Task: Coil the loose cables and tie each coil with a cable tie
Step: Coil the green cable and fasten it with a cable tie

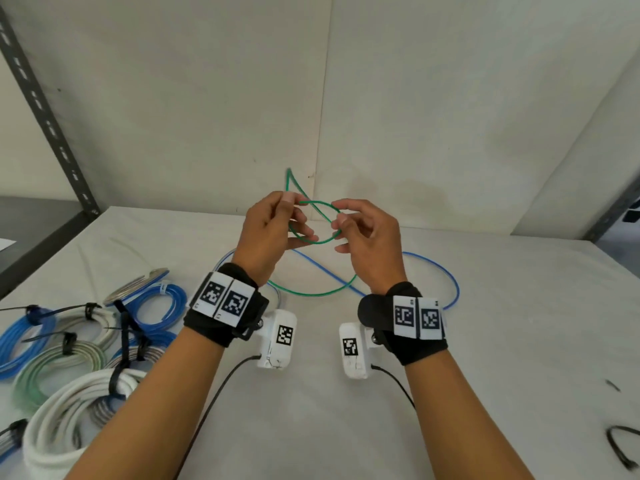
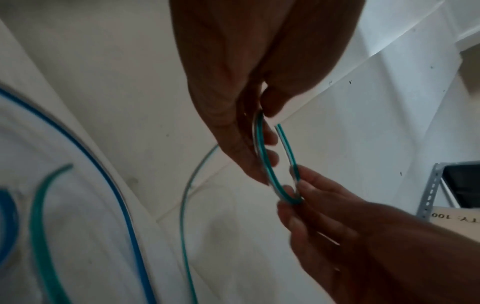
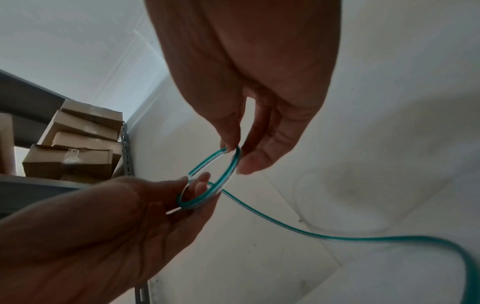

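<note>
On the worktop (image 1: 450,341) tied coils (image 1: 69,358) lie at the left and a blue cable (image 1: 433,268) lies loose. Above it, the left hand (image 1: 268,233) and the right hand (image 1: 367,237) each pinch the green cable (image 1: 313,221), its first small loop just formed. I judge coiling has only begun; next, the trailing length must be gathered into more loops.

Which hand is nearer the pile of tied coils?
Left. The left hand pinches the green cable loop on the side toward the tied coils at the table's left; the right hand pinches the loop's far side, farther away.
</note>
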The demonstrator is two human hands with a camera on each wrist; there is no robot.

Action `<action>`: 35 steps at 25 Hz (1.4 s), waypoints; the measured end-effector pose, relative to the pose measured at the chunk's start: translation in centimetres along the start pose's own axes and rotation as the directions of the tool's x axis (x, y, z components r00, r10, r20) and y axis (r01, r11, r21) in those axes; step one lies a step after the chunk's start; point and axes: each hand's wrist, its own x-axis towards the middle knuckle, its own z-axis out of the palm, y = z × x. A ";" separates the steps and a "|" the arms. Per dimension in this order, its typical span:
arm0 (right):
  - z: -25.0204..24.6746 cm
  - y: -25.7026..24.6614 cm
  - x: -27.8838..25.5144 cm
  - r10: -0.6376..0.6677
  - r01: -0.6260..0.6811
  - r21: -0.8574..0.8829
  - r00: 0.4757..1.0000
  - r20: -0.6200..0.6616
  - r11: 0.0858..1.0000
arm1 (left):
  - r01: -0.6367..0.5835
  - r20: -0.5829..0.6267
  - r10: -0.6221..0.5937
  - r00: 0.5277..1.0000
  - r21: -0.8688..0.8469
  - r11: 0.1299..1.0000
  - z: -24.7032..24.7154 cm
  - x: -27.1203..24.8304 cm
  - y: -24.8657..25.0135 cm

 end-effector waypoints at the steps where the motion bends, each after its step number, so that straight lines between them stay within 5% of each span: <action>1: -0.3 0.0 0.0 -0.004 0.005 -0.037 1.000 0.027 0.999 | 0.002 0.040 -0.004 0.999 0.036 0.999 -0.4 0.0 0.0; 6: 0.0 -0.3 -0.3 -0.109 0.126 -0.214 0.990 0.086 0.969 | -0.013 0.338 -0.052 0.940 0.188 0.982 -1.9 -0.3 0.9; 9: -0.2 -0.9 -0.5 -0.115 0.125 -0.185 0.991 0.066 0.975 | 0.022 0.400 -0.121 0.908 0.243 0.970 -2.6 -0.4 1.6; 17: -0.4 -1.8 -0.7 -0.215 0.303 -0.314 0.934 0.285 0.900 | -0.041 0.421 -0.154 0.894 0.419 0.907 -3.0 -0.5 2.5; 22: -0.3 -1.4 -0.3 -0.321 0.338 -0.527 0.939 0.127 0.780 | -0.068 0.328 -0.063 0.942 0.374 0.925 -2.4 -0.6 2.9; 30: -0.3 -2.9 -0.5 -0.155 0.155 -0.112 0.988 0.005 0.982 | -0.056 0.289 -0.004 0.957 0.200 0.978 -2.7 -0.6 3.7; 35: 0.3 -3.9 -0.9 -0.083 0.088 0.126 0.995 -0.046 0.988 | -0.029 0.153 0.028 0.988 0.005 1.000 -2.5 -0.7 4.1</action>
